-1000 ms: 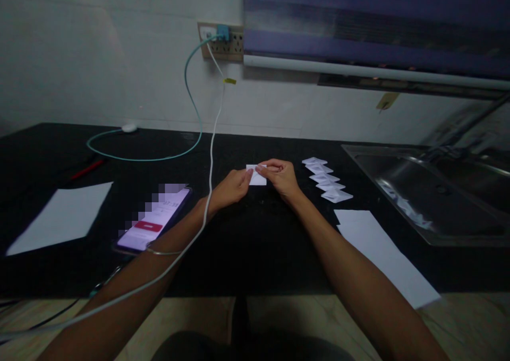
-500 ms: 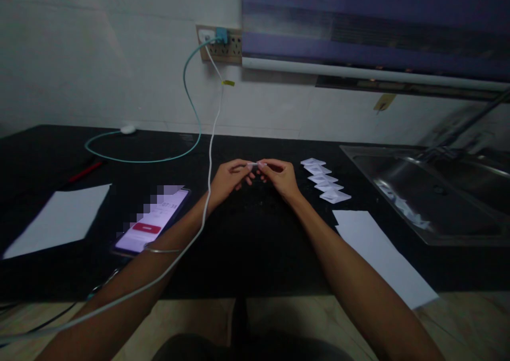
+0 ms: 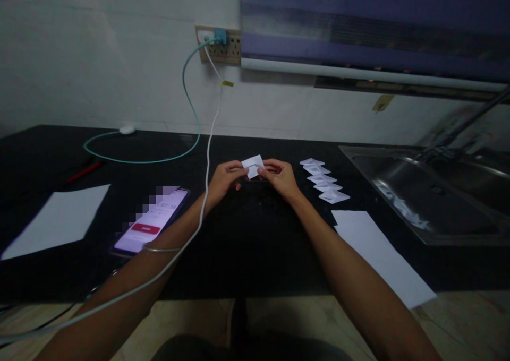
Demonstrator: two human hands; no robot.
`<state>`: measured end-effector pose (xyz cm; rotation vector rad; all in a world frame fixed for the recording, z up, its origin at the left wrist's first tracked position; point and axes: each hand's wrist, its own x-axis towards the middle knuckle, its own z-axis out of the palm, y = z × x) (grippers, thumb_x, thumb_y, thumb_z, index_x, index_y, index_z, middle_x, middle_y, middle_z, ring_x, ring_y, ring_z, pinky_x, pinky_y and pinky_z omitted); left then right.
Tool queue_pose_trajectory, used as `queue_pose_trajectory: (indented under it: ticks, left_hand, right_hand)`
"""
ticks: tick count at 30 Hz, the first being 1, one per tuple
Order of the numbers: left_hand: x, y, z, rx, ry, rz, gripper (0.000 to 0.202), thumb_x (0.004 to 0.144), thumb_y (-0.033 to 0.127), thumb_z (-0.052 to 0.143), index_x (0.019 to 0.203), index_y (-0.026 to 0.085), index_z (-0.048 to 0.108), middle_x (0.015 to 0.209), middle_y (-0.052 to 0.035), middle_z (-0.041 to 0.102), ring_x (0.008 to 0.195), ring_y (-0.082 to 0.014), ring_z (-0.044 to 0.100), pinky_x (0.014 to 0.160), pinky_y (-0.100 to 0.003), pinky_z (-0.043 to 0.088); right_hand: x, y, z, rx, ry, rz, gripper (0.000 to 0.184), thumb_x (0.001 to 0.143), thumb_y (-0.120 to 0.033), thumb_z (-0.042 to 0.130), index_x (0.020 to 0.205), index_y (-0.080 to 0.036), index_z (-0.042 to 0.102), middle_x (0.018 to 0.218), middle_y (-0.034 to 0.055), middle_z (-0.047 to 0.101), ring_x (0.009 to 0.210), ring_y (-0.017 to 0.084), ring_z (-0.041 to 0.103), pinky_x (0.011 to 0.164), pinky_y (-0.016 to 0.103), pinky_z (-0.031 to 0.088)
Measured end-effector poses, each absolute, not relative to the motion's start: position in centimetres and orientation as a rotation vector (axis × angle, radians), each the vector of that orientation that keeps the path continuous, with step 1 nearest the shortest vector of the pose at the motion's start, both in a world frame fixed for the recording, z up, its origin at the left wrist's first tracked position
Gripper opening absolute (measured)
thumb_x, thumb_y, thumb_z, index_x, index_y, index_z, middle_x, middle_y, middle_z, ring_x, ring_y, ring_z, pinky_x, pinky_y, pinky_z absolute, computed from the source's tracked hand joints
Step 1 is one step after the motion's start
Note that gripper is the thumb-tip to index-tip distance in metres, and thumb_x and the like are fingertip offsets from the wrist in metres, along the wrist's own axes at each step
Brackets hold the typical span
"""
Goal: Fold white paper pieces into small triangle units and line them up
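Observation:
A small folded white paper is held between my two hands above the black counter, its broad face turned toward me. My left hand pinches its left side, thumb in front and fingers behind. On the right side, my right hand grips it the same way, the thumb on its lower right edge. Right of my right hand, several folded white paper pieces lie in an overlapping slanted row. White paper sheets lie nearer to me, beside my right forearm.
A lit phone lies by my left forearm, with another white sheet and a red pen-like object farther left. A white cable crosses over my left arm. The metal sink is at the right.
The folded paper was seen nearly edge-on between my fingertips and now shows its flat face. My hands have stayed in about the same place.

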<state>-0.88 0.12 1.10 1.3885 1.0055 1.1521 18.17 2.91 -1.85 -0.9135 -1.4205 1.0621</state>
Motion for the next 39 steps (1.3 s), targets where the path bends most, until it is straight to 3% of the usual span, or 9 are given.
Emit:
queue_pose_trajectory:
  ticks: [3,7,16,21,28,32,36,39]
  left_hand:
    - [-0.9,-0.1,1.4,1.416,0.980,1.147,0.021,0.079,0.034,0.071,0.078,0.013,0.068,0.073,-0.0049,0.070,0.052,-0.0080,0.058,0.042,-0.017,0.040]
    - [-0.8,0.2,1.0,1.422,1.022,1.223,0.027,0.079,0.035,0.072,0.094,0.012,0.071,0.073,-0.0055,0.072,0.051,-0.0094,0.059,0.041,-0.018,0.039]
    - [-0.9,0.1,0.7,1.385,0.999,1.240,0.032,0.074,0.024,0.075,0.102,0.010,0.072,0.076,-0.0076,0.075,0.054,-0.0112,0.063,0.043,-0.018,0.040]
    - [-1.0,0.1,1.0,1.445,1.061,1.274,0.028,0.076,0.025,0.072,0.100,0.011,0.075,0.074,-0.0081,0.076,0.055,-0.0125,0.064,0.043,-0.019,0.038]
    - [-1.3,0.1,0.9,1.490,1.117,1.306,0.023,0.074,0.025,0.070,0.092,0.012,0.077,0.068,-0.0051,0.074,0.046,-0.0096,0.054,0.043,-0.020,0.034]
    - [-1.4,0.0,1.0,1.425,1.059,1.297,0.021,0.073,0.023,0.070,0.089,0.011,0.075,0.068,-0.0055,0.072,0.054,-0.0117,0.060,0.044,-0.020,0.036]
    - [-1.5,0.0,0.8,1.366,0.870,1.225,0.026,0.082,0.038,0.064,0.087,0.013,0.070,0.084,-0.0095,0.073,0.070,-0.0147,0.069,0.047,-0.019,0.040]
    - [-1.3,0.3,0.6,1.362,0.860,1.119,0.041,0.092,0.053,0.053,0.088,0.015,0.066,0.086,-0.0092,0.072,0.066,-0.0120,0.067,0.047,-0.018,0.040]
  right_hand:
    - [18.5,3.2,-2.1,-0.918,-1.411,1.038,0.038,0.064,-0.043,0.085,0.092,-0.018,0.078,0.085,0.0054,0.077,0.070,0.017,0.068,0.069,0.032,0.054]
    - [18.7,3.2,-2.2,-0.925,-1.447,1.077,0.038,0.066,-0.043,0.085,0.095,-0.019,0.080,0.087,0.0056,0.078,0.070,0.017,0.066,0.067,0.031,0.052]
    - [18.3,3.0,-2.1,-0.895,-1.177,1.267,0.035,0.060,-0.035,0.088,0.090,-0.019,0.078,0.084,0.0038,0.077,0.072,0.015,0.068,0.074,0.032,0.056]
    - [18.3,2.7,-2.0,-0.876,-1.274,1.284,0.036,0.063,-0.038,0.086,0.095,-0.022,0.079,0.093,0.0050,0.078,0.079,0.017,0.070,0.079,0.035,0.058]
    - [18.1,2.7,-2.1,-0.859,-1.344,1.187,0.029,0.066,-0.037,0.084,0.092,-0.024,0.081,0.093,0.0049,0.079,0.082,0.020,0.071,0.083,0.038,0.057]
    - [18.2,2.7,-2.1,-0.845,-1.404,1.107,0.024,0.071,-0.037,0.080,0.091,-0.025,0.081,0.095,0.0044,0.079,0.085,0.021,0.072,0.084,0.038,0.056]
    - [18.3,2.4,-1.6,-0.876,-1.495,0.989,0.020,0.074,-0.038,0.078,0.089,-0.025,0.081,0.094,0.0039,0.079,0.088,0.023,0.072,0.087,0.040,0.056]
    - [18.1,2.1,-1.3,-0.853,-1.579,0.957,0.016,0.076,-0.035,0.076,0.088,-0.026,0.082,0.092,0.0033,0.079,0.089,0.023,0.073,0.088,0.041,0.055]
